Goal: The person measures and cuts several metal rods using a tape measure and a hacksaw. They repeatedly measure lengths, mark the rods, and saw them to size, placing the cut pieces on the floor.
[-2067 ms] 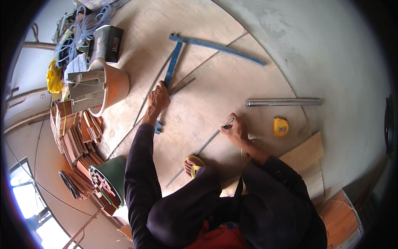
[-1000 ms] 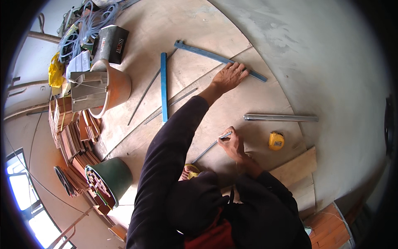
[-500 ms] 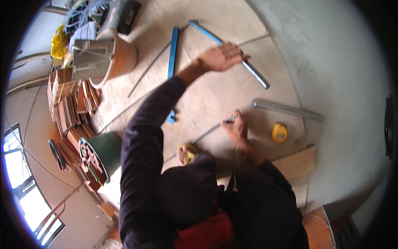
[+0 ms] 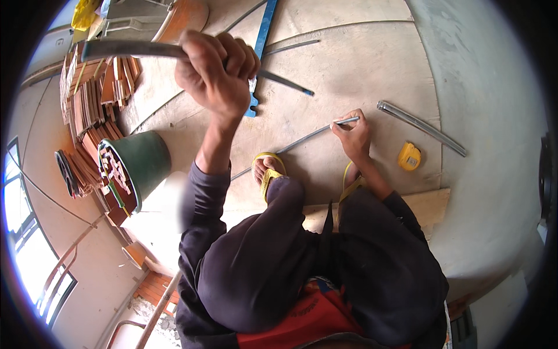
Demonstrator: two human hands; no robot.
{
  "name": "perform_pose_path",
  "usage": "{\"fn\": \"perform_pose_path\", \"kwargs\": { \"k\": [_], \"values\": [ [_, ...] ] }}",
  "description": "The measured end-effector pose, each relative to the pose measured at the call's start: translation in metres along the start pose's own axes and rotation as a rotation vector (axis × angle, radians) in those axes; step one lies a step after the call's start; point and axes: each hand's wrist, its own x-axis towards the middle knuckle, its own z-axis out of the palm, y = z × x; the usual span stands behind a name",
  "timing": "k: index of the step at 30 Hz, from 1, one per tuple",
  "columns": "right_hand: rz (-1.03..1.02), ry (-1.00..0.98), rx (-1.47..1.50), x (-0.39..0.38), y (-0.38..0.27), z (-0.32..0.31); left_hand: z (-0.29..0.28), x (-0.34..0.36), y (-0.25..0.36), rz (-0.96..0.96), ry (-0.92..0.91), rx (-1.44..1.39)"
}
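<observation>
My left hand [image 4: 216, 72] is raised, fist wrapped round a long dark bar [image 4: 131, 49], whose farther end shows some blue. My right hand [image 4: 350, 131] pinches a thin grey metal rod [image 4: 305, 139] lying diagonally on the board by my sandalled left foot [image 4: 267, 170]. Beyond my left hand lies a blue metal bar [image 4: 265, 26] with a notched foot, beside thin rods [image 4: 293, 45]. Right of my right hand are a shiny metal tube [image 4: 421, 128] and a yellow tape measure [image 4: 409, 156].
The worn board [image 4: 360, 64] meets a grey surface on the right. At left stand stacks of wooden slats [image 4: 87, 102], a green bucket [image 4: 142, 163] of offcuts and a pale tub [image 4: 186, 17]. A window [image 4: 23, 238] is at the lower left.
My left hand has left the notched bar, reached right to the other blue bar and now lifts a bar up toward the left, close to me. My right hand still grips the rod.
</observation>
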Motion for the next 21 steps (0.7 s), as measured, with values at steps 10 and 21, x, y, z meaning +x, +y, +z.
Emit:
{"fn": "perform_pose_path", "kwargs": {
  "k": [10, 21],
  "values": [
    [0.052, -0.01, -0.041, -0.005, -0.015, -0.002, 0.011, -0.061, -0.011, -0.049, -0.026, -0.163],
    [0.031, -0.019, -0.034, -0.006, -0.013, -0.003, 0.014, -0.066, -0.016, -0.177, -0.162, -0.293]
  ]
}}
